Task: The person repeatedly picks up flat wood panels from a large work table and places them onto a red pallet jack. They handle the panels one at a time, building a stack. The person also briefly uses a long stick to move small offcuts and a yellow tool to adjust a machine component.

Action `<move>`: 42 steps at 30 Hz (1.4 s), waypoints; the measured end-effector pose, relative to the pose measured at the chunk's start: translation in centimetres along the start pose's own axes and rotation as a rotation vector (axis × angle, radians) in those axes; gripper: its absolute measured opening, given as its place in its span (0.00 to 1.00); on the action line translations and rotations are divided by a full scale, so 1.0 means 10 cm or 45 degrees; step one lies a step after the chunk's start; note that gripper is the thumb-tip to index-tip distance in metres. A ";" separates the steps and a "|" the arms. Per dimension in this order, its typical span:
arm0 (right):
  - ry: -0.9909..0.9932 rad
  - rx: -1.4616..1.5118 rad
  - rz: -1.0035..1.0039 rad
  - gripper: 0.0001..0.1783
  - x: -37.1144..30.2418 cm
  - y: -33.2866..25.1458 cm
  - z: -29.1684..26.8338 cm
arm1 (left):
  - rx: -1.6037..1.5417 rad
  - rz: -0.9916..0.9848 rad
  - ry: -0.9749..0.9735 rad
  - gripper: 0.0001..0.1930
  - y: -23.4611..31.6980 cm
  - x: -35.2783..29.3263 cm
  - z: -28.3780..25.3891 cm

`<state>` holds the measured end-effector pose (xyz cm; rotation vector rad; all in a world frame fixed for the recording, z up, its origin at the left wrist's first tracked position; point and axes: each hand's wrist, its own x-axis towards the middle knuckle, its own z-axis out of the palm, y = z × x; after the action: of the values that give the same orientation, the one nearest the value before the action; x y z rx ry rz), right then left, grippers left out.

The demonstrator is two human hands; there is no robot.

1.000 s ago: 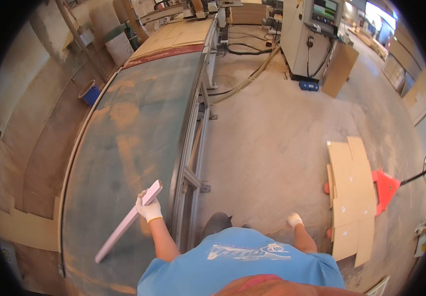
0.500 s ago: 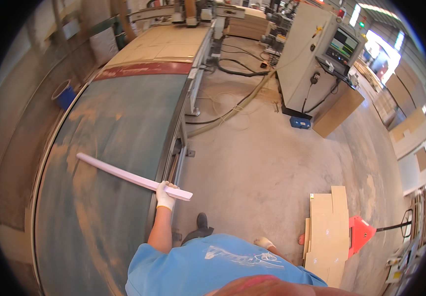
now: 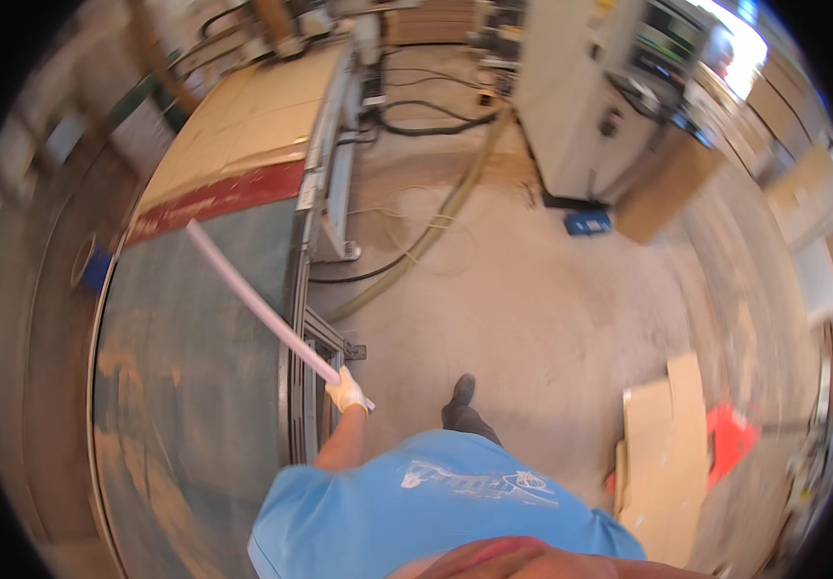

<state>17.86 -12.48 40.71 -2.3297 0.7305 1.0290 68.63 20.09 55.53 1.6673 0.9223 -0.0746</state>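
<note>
My left hand [image 3: 347, 391], in a white work glove, is wrapped round a long, pale pink strip [image 3: 260, 311] close to its near end. The strip slants up and to the left, its far end over the green bed of a long machine table [image 3: 214, 280], near a red band [image 3: 223, 200]. Whether the strip touches the bed I cannot tell. A short stub of it sticks out past my fingers. My right hand is out of sight; only the blue shirt sleeve shows on that side.
A control cabinet [image 3: 571, 106] with a screen stands ahead on the right, a small blue box [image 3: 587, 224] at its foot. A hose [image 3: 450, 207] and cables run across the floor by the table. Stacked brown boards [image 3: 657, 434] lie at the right beside a red pallet-jack part [image 3: 730, 442].
The strip has swung so its far end points further forward, toward the red band. My view has moved forward along the table. My right hand has left the view.
</note>
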 end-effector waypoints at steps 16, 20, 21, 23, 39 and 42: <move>0.415 0.965 -0.145 0.19 3.78 -1.95 -6.79 | -0.072 0.057 0.202 0.31 1.68 1.29 3.10; 0.305 0.895 -0.001 0.17 4.12 -2.24 -7.60 | 0.007 -0.020 0.218 0.34 2.42 1.55 3.86; 0.372 0.901 -0.027 0.16 4.14 -2.22 -7.76 | 0.036 -0.006 0.276 0.34 2.55 1.58 3.98; 0.453 0.899 -0.010 0.14 4.29 -2.20 -8.18 | 0.031 -0.048 0.287 0.35 2.84 1.67 4.27; 2.033 0.906 -0.189 0.23 5.05 -0.68 -14.83 | 0.636 -0.246 0.702 0.33 3.66 1.70 5.34; 1.626 2.081 -0.999 0.18 4.96 -0.91 -15.67 | 0.658 -0.407 0.736 0.32 3.54 1.56 5.49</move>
<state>132.32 -115.96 97.96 -1.1308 0.5063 -1.1923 123.16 -19.08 58.03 2.0425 1.7165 -0.0487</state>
